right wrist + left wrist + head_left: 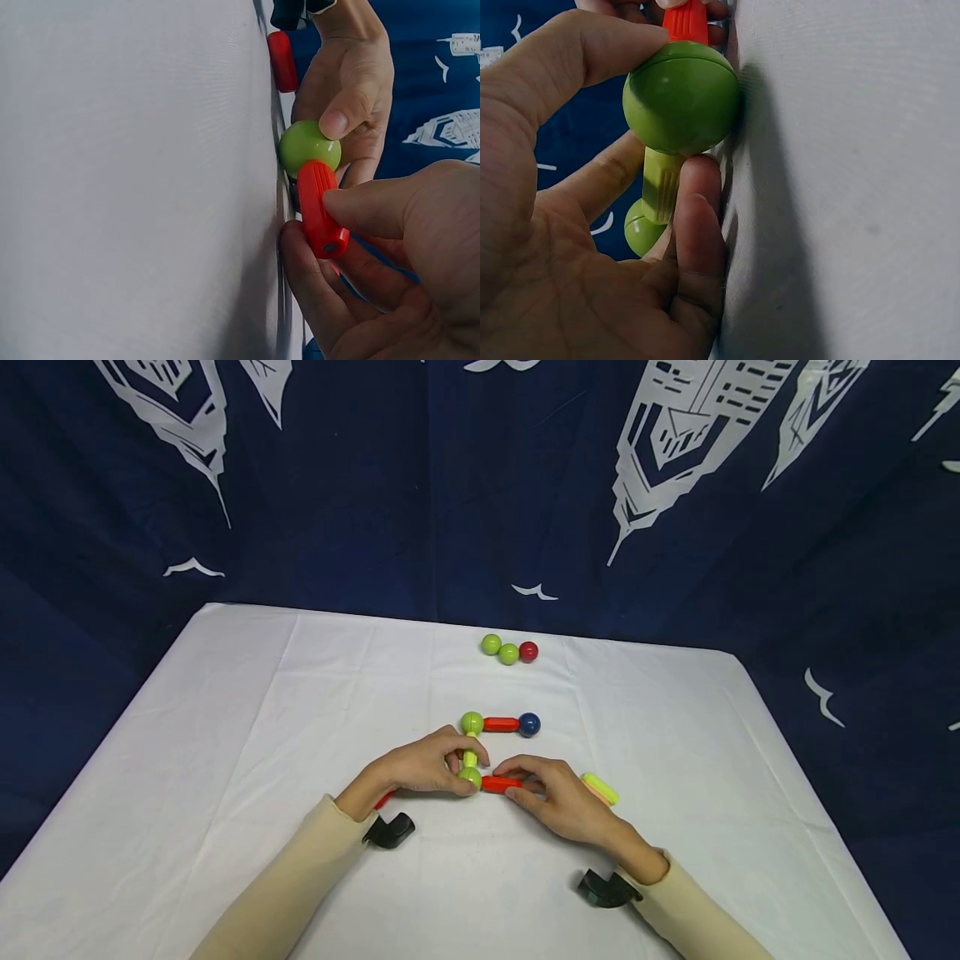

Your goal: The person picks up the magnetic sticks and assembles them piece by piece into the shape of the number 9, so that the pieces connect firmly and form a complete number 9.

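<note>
Thumb and fingers of my left hand (427,766) grip a green ball (681,97) at the near corner of a toy built from rods and balls. A yellow rod (470,757) runs from that ball to a second green ball (472,722) farther off. From the far ball a red rod (501,724) leads right to a blue ball (529,724). My right hand (562,797) pinches another red rod (322,210), whose one end meets the near green ball. Its other end is bare, showing a small dark disc.
Two green balls (508,654) and a dark red ball (528,652) sit toward the table's back edge. A yellow rod (602,787) lies beyond my right hand, an orange one against it. Beside my left wrist is a loose red rod (283,61). White cloth covers the table (225,735).
</note>
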Demonstrator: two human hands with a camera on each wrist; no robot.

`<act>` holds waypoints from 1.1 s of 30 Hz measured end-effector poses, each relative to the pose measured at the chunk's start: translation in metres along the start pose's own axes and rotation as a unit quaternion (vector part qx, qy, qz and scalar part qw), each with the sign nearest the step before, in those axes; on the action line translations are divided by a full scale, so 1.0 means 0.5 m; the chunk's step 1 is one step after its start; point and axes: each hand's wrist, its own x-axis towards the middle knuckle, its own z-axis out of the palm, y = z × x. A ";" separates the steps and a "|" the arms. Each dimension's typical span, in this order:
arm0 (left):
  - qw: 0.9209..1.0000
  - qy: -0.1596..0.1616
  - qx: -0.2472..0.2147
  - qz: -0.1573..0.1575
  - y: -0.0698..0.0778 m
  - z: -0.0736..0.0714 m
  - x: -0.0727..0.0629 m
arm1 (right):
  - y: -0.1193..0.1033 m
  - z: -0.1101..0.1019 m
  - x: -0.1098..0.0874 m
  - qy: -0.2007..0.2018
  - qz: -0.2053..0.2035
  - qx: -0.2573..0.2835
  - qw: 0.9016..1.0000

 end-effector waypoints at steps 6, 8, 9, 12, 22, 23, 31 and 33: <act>0.999 -0.013 0.038 -0.004 0.002 0.005 -0.003 | 0.001 -0.001 0.002 0.006 -0.012 -0.004 1.000; 0.999 -0.016 0.047 -0.008 0.004 0.006 -0.006 | 0.000 -0.001 0.003 0.011 -0.016 -0.008 1.000; 0.998 -0.016 0.051 -0.011 0.003 0.006 -0.007 | 0.000 -0.001 0.004 0.012 -0.017 -0.009 1.000; 0.998 -0.016 0.059 -0.011 0.003 0.005 -0.010 | -0.001 -0.002 0.006 0.015 -0.024 -0.019 0.999; 0.999 -0.028 0.040 -0.001 -0.002 0.007 -0.005 | -0.009 -0.059 0.004 0.044 -0.052 -0.047 0.997; 0.999 -0.029 0.039 -0.001 -0.002 0.007 -0.004 | -0.008 -0.070 0.008 0.050 -0.052 -0.048 0.996; 0.999 -0.030 0.028 -0.013 -0.001 0.003 -0.006 | 0.056 -0.172 0.103 0.086 0.016 -0.046 0.995; 0.999 -0.031 0.026 -0.013 -0.002 0.003 -0.007 | 0.084 -0.193 0.135 0.081 0.060 -0.012 0.995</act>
